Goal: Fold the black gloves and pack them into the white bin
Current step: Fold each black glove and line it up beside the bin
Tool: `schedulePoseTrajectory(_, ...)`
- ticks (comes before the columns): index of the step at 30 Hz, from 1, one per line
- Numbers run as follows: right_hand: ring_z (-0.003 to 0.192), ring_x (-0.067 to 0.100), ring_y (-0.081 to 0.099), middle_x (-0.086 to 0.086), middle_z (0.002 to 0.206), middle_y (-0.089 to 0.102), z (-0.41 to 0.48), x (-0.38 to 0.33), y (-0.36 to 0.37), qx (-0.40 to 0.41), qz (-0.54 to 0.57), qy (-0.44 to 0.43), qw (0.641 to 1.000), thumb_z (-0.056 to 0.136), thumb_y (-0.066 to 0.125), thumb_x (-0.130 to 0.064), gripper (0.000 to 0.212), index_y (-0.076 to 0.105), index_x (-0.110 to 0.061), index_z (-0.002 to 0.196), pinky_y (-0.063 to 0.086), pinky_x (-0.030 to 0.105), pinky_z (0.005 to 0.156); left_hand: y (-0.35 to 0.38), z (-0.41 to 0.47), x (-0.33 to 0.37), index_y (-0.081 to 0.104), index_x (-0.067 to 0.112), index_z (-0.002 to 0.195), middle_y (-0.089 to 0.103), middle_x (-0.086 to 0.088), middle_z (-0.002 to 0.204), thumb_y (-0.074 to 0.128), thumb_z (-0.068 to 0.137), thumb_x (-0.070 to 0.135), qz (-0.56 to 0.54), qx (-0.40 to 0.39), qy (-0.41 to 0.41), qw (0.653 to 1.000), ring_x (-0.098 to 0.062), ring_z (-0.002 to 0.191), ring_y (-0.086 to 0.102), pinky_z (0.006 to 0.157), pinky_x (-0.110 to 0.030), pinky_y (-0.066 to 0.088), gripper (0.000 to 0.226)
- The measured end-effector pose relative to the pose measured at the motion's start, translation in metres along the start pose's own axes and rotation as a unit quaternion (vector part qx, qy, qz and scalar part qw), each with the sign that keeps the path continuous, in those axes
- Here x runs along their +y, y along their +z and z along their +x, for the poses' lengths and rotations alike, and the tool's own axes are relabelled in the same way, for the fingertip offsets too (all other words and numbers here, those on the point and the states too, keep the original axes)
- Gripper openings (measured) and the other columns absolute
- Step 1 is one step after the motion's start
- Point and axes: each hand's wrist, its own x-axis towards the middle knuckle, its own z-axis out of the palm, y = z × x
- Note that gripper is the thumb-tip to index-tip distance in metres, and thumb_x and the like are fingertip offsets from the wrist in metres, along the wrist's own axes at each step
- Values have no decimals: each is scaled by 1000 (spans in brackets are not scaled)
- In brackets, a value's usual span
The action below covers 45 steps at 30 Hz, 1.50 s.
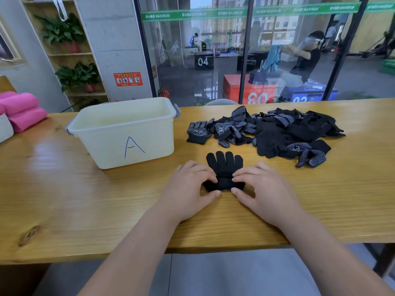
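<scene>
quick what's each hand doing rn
Left hand: pinching the black glove at its cuff end.
Right hand: pinching the same glove's cuff end.

Bright window daylight, tabletop [64,189] glare, wide-angle edge distortion.

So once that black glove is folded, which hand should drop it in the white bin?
Probably the left hand: it holds the black knit glove on the side nearer the white plastic bin, while the right hand would have to reach across.
</scene>
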Motion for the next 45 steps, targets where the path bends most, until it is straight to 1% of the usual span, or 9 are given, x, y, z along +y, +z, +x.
schedulePoseTrajectory(12,112,1,48,-31,109,60,3,-1,-3,-25,61,41,997,99,67,-40,27,67,-39,126,46,26,87,-2,-1,-2,72,37,119,69,24,116,74,96,44,-83,-8,-64,994,0,111,58,99,-32,49,24)
schedulePoseTrajectory(15,100,-5,51,-30,103,50,1,3,-3,-25,130,78,988,100,65,-40,25,65,-45,125,40,16,82,-3,0,-1,71,42,120,64,27,105,75,96,42,-92,-14,-84,992,1,105,56,96,-32,50,24)
schedulePoseTrajectory(18,98,-5,54,-22,103,61,1,7,-3,-22,199,97,975,100,66,-40,20,66,-50,117,35,8,75,-2,-1,-3,68,46,118,67,22,104,72,98,41,-134,-9,-107,985,-1,106,60,94,-37,53,21)
schedulePoseTrajectory(23,91,-1,57,-24,101,73,3,8,-3,-16,265,122,956,100,68,-39,15,68,-48,112,34,14,69,-4,-1,-1,64,49,124,71,19,103,72,99,42,-183,0,-137,974,1,104,62,98,-34,52,27)
schedulePoseTrajectory(30,80,-3,50,-22,99,56,9,1,5,17,80,119,990,99,64,-45,30,57,-46,128,40,23,63,1,7,3,64,42,127,61,24,116,68,101,35,-110,23,-103,988,-2,102,61,89,-34,54,28)
schedulePoseTrajectory(32,86,2,52,-20,109,51,10,-2,5,42,41,96,994,96,69,-36,30,62,-42,124,47,26,60,3,10,4,64,38,120,53,24,122,69,100,31,-72,46,-75,993,-4,95,60,79,-33,55,22)
schedulePoseTrajectory(35,98,14,54,-16,116,63,10,-1,11,73,-14,17,997,89,77,-16,25,78,-31,110,51,32,66,7,12,4,71,31,108,58,22,121,69,99,25,-14,64,-41,997,-3,87,57,69,-35,55,11)
schedulePoseTrajectory(38,103,15,57,-20,118,72,9,0,14,60,-25,-4,998,91,69,-17,25,82,-28,109,55,37,81,11,11,3,77,30,110,67,22,117,62,103,29,3,57,-28,998,-5,103,63,76,-36,58,16)
schedulePoseTrajectory(45,106,8,52,-28,121,68,8,-1,10,9,16,43,999,89,67,-44,31,72,-39,119,51,32,88,5,5,0,72,37,134,64,24,138,70,96,52,-14,-16,-52,998,-2,129,54,108,-29,45,41)
